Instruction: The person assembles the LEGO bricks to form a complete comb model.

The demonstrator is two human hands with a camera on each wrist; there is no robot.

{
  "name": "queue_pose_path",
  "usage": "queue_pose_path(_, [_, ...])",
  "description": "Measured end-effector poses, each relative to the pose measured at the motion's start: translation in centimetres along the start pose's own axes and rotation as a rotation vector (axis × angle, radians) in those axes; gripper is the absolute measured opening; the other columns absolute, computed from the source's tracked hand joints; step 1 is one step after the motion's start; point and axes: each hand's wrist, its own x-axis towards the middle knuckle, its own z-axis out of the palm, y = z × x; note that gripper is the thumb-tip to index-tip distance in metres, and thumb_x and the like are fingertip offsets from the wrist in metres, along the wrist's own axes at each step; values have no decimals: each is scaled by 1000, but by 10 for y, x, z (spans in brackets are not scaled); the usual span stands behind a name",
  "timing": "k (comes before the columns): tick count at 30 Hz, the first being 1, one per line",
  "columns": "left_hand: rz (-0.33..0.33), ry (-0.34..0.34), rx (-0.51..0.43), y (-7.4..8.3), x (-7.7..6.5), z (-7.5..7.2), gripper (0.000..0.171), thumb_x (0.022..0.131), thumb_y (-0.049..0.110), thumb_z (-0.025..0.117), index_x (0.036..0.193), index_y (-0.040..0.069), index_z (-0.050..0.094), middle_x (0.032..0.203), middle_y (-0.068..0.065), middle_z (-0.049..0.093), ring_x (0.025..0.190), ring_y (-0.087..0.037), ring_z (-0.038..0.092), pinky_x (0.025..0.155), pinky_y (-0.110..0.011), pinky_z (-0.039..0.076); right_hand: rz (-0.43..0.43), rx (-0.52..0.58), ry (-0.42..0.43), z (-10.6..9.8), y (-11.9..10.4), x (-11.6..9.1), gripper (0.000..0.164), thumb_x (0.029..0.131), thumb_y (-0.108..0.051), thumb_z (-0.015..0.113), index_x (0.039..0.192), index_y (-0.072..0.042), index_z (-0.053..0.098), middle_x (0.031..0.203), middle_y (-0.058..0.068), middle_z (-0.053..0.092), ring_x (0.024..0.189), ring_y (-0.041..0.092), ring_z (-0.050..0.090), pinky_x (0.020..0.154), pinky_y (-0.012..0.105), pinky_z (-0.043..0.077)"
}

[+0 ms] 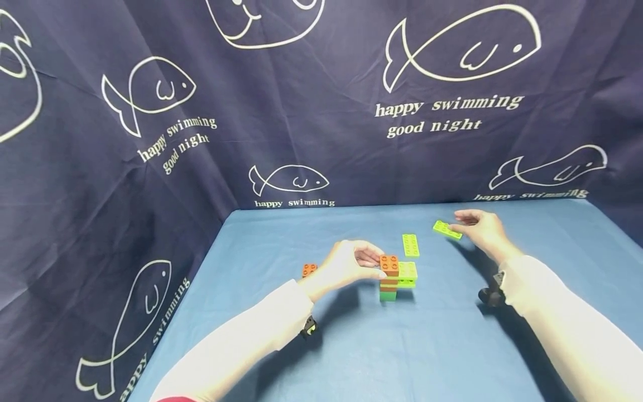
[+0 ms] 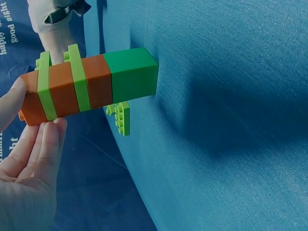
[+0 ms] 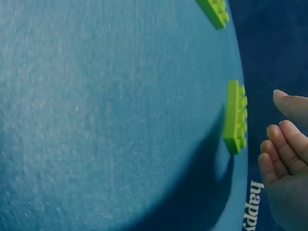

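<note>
My left hand (image 1: pixel 354 261) pinches the top of a stack of toy building bricks (image 1: pixel 389 281) between thumb and fingers. In the left wrist view, the stack has a green brick (image 2: pixel 132 74) at its base, then orange bricks (image 2: pixel 63 90) alternating with two lime plates (image 2: pixel 79 79). Those plates jut out to the right of the stack in the head view. Over at the right, my right hand (image 1: pixel 483 230) is beside a loose lime plate (image 3: pixel 235 118) with raised studs. The right wrist view shows a gap between that plate and the hand's loosely bent fingers (image 3: pixel 281 149).
Another lime plate (image 1: pixel 410 245) lies behind the stack. An orange brick (image 1: pixel 309 269) is partly hidden by the left wrist. A blue cloth covers the table (image 1: pixel 427 352), and a dark curtain (image 1: pixel 301 134) with white fish drawings hangs behind and to the left.
</note>
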Motion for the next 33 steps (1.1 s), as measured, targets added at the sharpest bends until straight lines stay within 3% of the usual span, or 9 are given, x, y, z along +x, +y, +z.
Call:
queue_pose_path(5, [1,10,-3,0,-1,-1,36,73,12,85,106,9,72,100,-6,73,87,-10,71,80,-17,56,16,-18,-11,2,8,4,50,84,-24,75,124,3,61,119,27,64,79,-12,50,73,13,42])
queue_pose_path(9, [5,23,6,1,-1,-1,35,73,12,85,105,9,72,99,-6,74,85,-8,70,79,-18,57,32,-22,-28,4,13,5,55,84,-24,76,127,5,58,121,29,62,96,18,63,71,13,41])
queue_pose_path(11, [4,23,9,1,-2,0,35,73,13,85,106,10,72,99,-5,74,84,-7,70,79,-18,57,48,-23,-45,5,15,4,59,83,-25,76,129,6,56,123,30,60,107,33,59,73,16,41])
queue_pose_path(13, [1,21,3,0,-2,1,35,73,13,85,105,10,72,98,-5,74,84,-7,70,78,-18,57,65,-32,-67,6,19,3,63,83,-27,77,131,7,54,124,31,59,111,39,57,75,21,41])
queue_pose_path(18, [0,28,-16,-4,-3,2,35,72,11,85,104,9,72,97,-6,74,83,-7,70,78,-18,57,68,-54,-89,9,24,2,64,83,-27,77,131,8,53,124,32,58,111,42,56,81,33,43])
queue_pose_path(33, [7,33,-41,-7,-2,4,34,72,11,85,104,7,72,97,-7,74,83,-6,69,78,-18,57,95,-104,-84,10,25,6,52,83,-15,75,128,6,58,118,31,62,103,40,58,74,31,43])
